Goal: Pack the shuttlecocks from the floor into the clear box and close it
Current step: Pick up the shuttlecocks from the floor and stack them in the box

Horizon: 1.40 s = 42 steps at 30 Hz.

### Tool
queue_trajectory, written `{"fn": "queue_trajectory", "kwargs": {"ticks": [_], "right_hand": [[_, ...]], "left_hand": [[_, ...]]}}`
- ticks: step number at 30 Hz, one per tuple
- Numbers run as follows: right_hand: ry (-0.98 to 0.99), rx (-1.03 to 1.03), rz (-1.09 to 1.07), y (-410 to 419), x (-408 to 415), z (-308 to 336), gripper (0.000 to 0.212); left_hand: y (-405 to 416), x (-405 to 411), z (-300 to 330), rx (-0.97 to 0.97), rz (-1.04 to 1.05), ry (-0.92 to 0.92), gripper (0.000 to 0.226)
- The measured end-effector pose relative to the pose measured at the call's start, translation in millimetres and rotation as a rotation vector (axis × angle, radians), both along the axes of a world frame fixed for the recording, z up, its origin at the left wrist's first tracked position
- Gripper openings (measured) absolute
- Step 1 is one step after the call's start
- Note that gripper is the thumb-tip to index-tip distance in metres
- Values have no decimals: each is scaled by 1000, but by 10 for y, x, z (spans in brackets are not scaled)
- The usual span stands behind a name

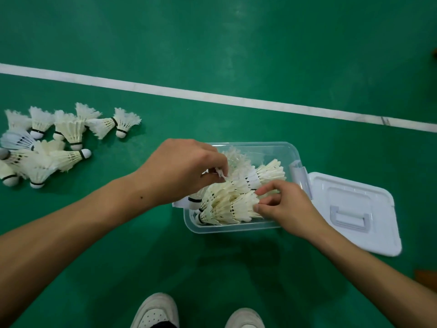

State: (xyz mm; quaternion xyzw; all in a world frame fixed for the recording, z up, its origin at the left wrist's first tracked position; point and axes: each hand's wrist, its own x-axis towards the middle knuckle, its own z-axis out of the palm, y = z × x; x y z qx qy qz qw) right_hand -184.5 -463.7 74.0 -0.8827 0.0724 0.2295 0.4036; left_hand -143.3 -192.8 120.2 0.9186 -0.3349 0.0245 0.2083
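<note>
Since feathers crush easily, both hands pinch lightly: left hand (186, 166) and right hand (281, 204) nip shuttlecocks (227, 204) inside the clear box (236, 227) under them; loose pile (47, 143) waits further left, lid (354, 209) just right

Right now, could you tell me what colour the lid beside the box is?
White; the lid shows best in the head view.

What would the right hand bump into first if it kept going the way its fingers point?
Probably the shuttlecocks in the clear box; the right hand's fingertips look to be already at their feathers.
</note>
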Motion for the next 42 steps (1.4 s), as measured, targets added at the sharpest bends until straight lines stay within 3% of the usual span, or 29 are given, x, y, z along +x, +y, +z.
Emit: {"fn": "queue_trajectory", "kwargs": {"ticks": [5,10,13,17,22,25,30,36,42], "right_hand": [[-11,74,48,-84,16,110,35],[-390,-18,111,-189,3,486,35],[-641,-142,317,-130,12,560,38],[-776,-328,473,-108,51,430,24],[-833,-380,522,-124,5,368,20],[-836,-401,478,-120,10,355,14],[-686,-330,249,-352,11,384,11],[-416,-317,107,-553,-23,367,10],[-249,-252,126,-317,-16,173,17]], "left_hand": [[-146,59,0,121,-49,32,10],[-323,155,3,262,-75,57,17],[-465,165,4,275,-88,90,16],[-582,166,11,258,-97,105,14],[-608,186,18,211,-70,169,18],[-639,172,16,175,-68,202,19],[-515,211,50,-6,0,320,48],[-502,187,-46,218,-80,318,40],[-452,181,-58,157,-7,269,33]]}}
